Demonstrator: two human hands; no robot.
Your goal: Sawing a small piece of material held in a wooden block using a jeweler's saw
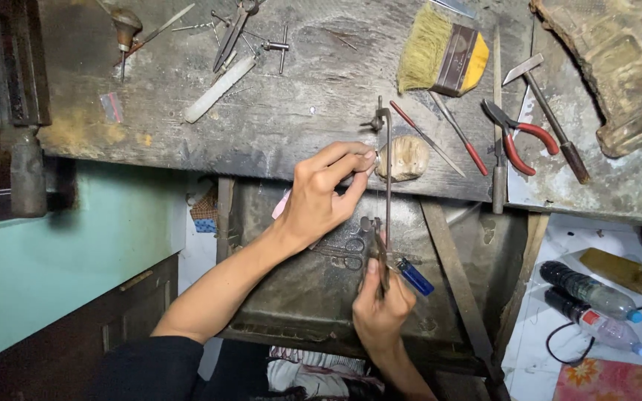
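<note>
A saw point(386, 186) stands upright at the counter point(276, 111) edge, worked by two bare hands.

The saw's long axis runs straight up and down, top end above the counter lip, handle below it in the right hand point(380, 308), whose grip is pressed together around the handle. The left hand point(321, 197) pinches a small pale piece point(370, 162) between thumb and fingers against a wooden peg point(403, 157) jutting from the edge, touching the blade. Open room lies below the lip, over a dark tray point(299, 297). The scarred, grey counter carries a brush point(443, 52), red pliers point(518, 137), a hammer point(547, 115) and files point(447, 137) to the right, well apart from the hands. Two bottles point(592, 304) lie on the floor at right.
</note>
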